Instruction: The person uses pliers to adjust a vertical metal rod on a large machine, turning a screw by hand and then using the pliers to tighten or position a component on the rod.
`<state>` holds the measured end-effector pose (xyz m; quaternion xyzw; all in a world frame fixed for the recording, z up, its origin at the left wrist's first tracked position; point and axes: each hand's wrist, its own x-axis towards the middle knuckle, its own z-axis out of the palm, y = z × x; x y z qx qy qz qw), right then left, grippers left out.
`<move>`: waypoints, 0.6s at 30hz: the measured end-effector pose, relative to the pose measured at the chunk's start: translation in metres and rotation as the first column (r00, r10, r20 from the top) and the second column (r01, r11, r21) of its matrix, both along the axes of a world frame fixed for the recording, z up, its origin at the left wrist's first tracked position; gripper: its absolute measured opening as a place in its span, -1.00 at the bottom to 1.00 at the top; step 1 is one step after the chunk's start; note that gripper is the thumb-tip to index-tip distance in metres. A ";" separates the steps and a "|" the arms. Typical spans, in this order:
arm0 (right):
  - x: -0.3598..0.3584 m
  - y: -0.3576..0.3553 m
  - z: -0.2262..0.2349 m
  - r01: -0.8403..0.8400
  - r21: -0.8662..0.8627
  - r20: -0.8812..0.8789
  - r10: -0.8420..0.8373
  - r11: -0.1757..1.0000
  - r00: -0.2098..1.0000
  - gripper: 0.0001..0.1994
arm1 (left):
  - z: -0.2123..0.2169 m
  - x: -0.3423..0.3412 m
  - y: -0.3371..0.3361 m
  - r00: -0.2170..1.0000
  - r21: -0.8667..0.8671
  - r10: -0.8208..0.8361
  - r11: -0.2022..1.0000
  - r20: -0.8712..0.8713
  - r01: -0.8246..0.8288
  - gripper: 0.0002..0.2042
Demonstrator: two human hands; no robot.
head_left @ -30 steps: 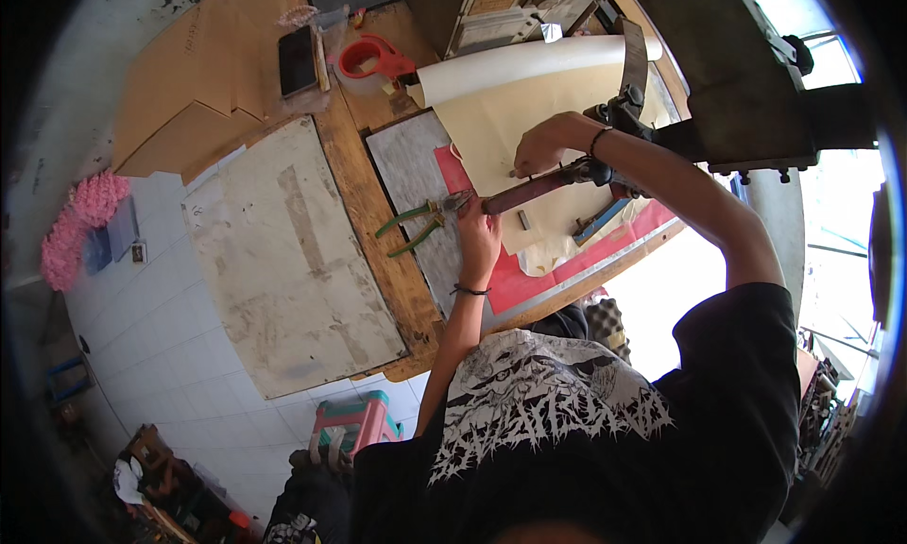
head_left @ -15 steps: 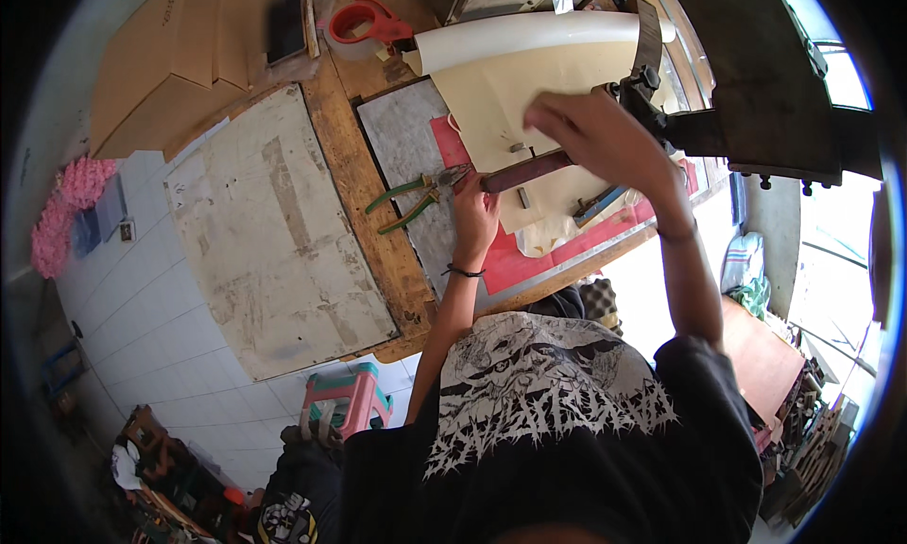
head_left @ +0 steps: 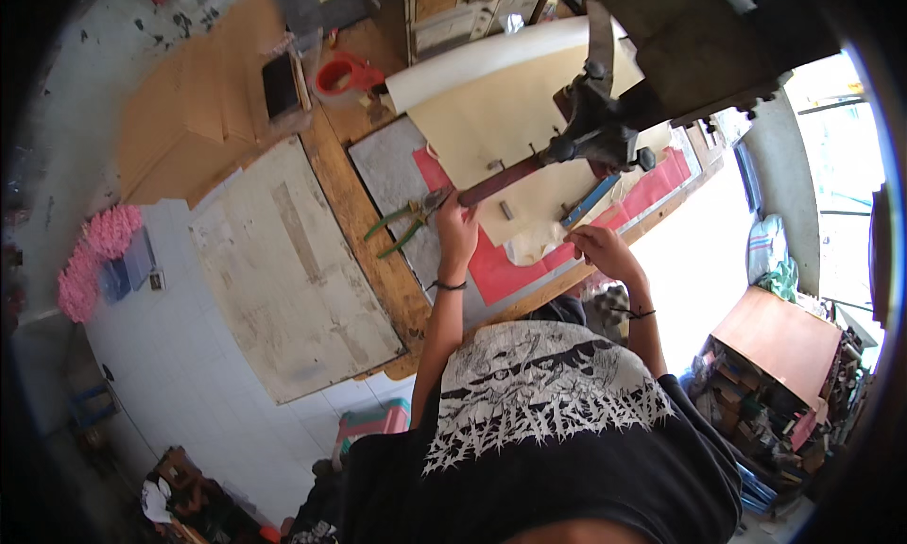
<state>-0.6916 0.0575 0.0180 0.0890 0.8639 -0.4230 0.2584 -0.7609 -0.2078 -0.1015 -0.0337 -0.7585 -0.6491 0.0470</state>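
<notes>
While the right hand (head_left: 609,254) is hovering at the near edge of the bench (head_left: 385,272), its grip is curling partway closed, and I cannot tell whether anything is sitting between the fingers. Farther in, toward the left edge, the left hand (head_left: 458,239) is meeting the free end of a dark red bar (head_left: 501,181); its grip is drawing in narrowly there, but the fingertips are not showing well enough to tell whether they are pinching the bar or something small. The bar is reaching leftward from a black machine head (head_left: 600,133) over the bench's right part. As a judgement, the handling is looking under way rather than finished, since the left hand is staying busy at the bar's end; what is done and what is left are not showing plainly.

Counting outward from the near edge, one red sheet (head_left: 505,275), one translucent scrap (head_left: 531,251) and one blue tool (head_left: 591,201) are lying nearest. One small metal block (head_left: 505,210) is resting on the bar's near side, one small metal stub (head_left: 496,164) on its far side. One pair of green-handled pliers (head_left: 416,208) is lying toward the left edge, its nose just beside the left hand. One beige paper sheet (head_left: 529,110) is spreading beneath the bar, one white roll (head_left: 472,64) is running along its far side, and one red tape dispenser (head_left: 348,73) is sitting toward the far left corner.
</notes>
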 end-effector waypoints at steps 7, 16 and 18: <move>0.009 0.053 -0.045 0.345 -0.040 -0.197 -0.346 0.938 0.917 -0.71 | 0.025 -0.007 -0.057 0.985 -0.171 -0.151 0.972 0.087 0.164 -0.79; -0.004 0.063 -0.086 0.530 0.124 -0.470 -0.421 0.839 0.776 -0.75 | 0.062 -0.105 -0.024 0.615 0.623 -0.724 0.645 0.313 0.443 -0.53; -0.006 0.055 -0.080 0.547 0.151 -0.416 -0.449 0.823 0.791 -0.76 | 0.048 -0.109 -0.022 0.551 0.605 -0.752 0.639 0.363 0.475 -0.53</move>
